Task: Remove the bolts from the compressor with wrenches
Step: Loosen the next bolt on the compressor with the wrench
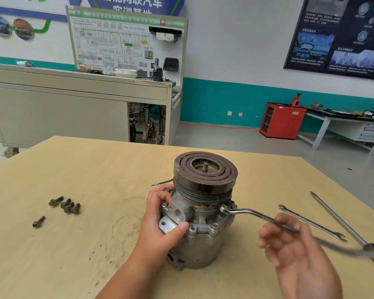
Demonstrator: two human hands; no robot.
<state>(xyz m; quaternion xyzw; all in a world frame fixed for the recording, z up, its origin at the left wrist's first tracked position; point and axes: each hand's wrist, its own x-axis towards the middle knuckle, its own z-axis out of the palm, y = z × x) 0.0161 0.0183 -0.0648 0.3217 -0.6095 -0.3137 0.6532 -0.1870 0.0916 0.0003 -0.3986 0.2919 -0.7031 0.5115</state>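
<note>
Your left hand (160, 214) grips the compressor (203, 251) from its 9 o'clock side, with the fingers curled round the upper flange and the thumb pressed across the mounting ear. Well apart at 9 o'clock of that hand, a cluster of loose bolts (66, 205) lies on the table (52, 266), with a single bolt (38, 221) just toward 7 o'clock of the cluster. The compressor stands upright near the table's middle, pulley face up. At its 3 o'clock side an offset ring wrench (246, 213) has its ring end against the flange below the pulley; whether it sits on a bolt head cannot be told. Your right hand (289, 253) is at 4 o'clock of the compressor, at the wrench shaft, blurred, so its hold cannot be told. A spare open-ended wrench (311, 222) lies just beyond at 2 o'clock of that hand. A long screwdriver (337, 219) lies further right.
</note>
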